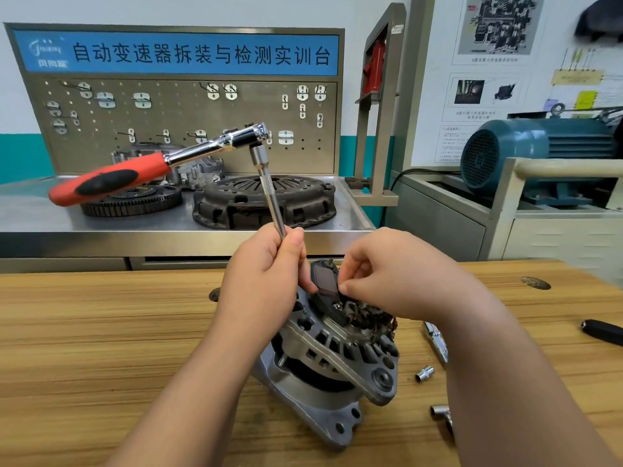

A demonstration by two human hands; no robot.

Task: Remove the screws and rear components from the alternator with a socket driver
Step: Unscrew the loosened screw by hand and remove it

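Near the desk's (101,332) front edge, grey cast-aluminium alternator (332,358) rear-up; left hand (266,284) clamped on red-handled chrome socket driver's (269,193) shaft, tilted up-left; right hand (387,278), nearer, pinched on dark rear component (325,283).

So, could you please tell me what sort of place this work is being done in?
Most likely an automotive training workshop: a pegboard training bench with a Chinese banner holds a clutch pressure plate, wall posters show parts diagrams, and an alternator sits on the wooden table.
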